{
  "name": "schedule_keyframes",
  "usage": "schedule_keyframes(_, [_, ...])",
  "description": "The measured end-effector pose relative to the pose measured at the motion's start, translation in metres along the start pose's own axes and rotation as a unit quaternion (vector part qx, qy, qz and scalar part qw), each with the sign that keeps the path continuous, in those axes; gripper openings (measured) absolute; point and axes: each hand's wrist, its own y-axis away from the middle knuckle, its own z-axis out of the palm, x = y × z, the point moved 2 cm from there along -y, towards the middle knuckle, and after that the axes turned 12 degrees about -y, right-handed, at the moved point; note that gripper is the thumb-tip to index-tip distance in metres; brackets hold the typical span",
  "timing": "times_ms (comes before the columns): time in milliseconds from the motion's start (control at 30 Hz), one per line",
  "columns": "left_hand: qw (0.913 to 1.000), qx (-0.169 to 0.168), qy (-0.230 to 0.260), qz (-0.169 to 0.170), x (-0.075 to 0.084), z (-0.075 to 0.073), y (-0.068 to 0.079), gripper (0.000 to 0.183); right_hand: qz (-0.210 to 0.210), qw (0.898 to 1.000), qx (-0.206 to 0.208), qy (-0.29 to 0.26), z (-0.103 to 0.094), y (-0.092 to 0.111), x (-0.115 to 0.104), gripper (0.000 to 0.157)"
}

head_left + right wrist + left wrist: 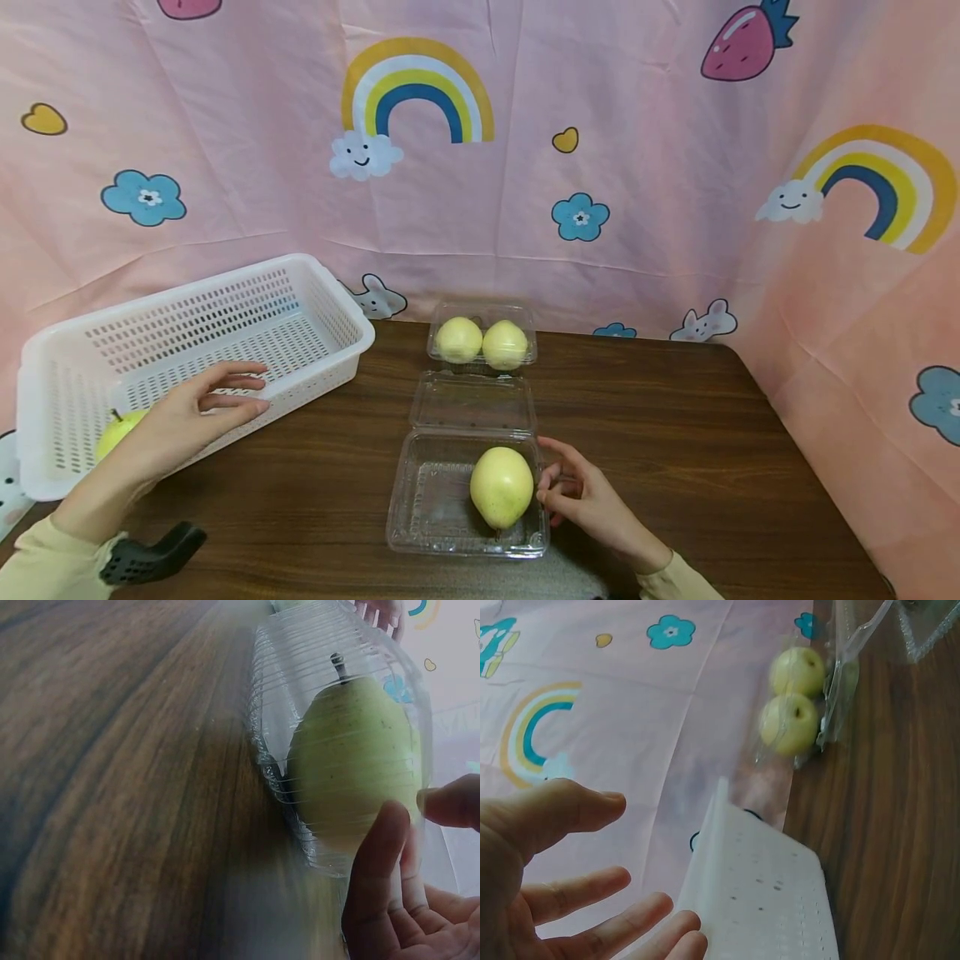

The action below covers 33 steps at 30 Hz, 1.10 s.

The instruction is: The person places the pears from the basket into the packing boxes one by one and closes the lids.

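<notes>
A clear plastic clamshell container (442,533) lies open on the table, its lid folded back. Inside its right half sits one yellow-green pear (502,488), stem toward me. My right hand (588,500) pinches the container's right wall at the rim, thumb and fingertip on either side in the right wrist view. Over the near rim of a white perforated basket (330,375) hovers my left hand (197,421), fingers spread and holding nothing. Another pear (116,432) lies in the basket's left end, partly hidden by my left wrist.
Behind the open container, a closed clear container (482,321) with two pears stands near the pink printed curtain (637,275). The dark wooden table (660,400) extends to the right. A black strap piece (153,557) sticks out from my left sleeve.
</notes>
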Motion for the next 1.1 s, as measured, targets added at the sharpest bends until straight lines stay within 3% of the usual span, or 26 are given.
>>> schedule_keyframes(267, [0.9990, 0.022, -0.035, -0.015, -0.014, -0.016, 0.009, 0.041, 0.005, 1.000, 0.001, -0.003, 0.000, 0.000, 0.000, 0.068])
schedule_keyframes(633, [0.9966, 0.048, -0.052, -0.042, -0.046, -0.040, 0.026, 0.036, 0.010, 1.000, 0.000, -0.011, 0.000, 0.001, 0.000, 0.067])
schedule_keyframes(833, [0.9910, 0.040, -0.104, -0.074, -0.060, -0.043, 0.031, 0.031, 0.016, 1.000, -0.001, -0.009, 0.000, 0.001, -0.001, 0.067])
schedule_keyframes(967, [0.9842, 0.037, -0.148, -0.090, -0.066, -0.042, 0.029, 0.047, 0.015, 1.000, 0.000, -0.009, 0.000, 0.001, -0.001, 0.067])
schedule_keyframes(1100, [0.9794, 0.041, -0.172, -0.098, -0.072, -0.042, 0.029, 0.050, 0.014, 1.000, 0.000, -0.010, 0.000, 0.001, -0.001, 0.067])
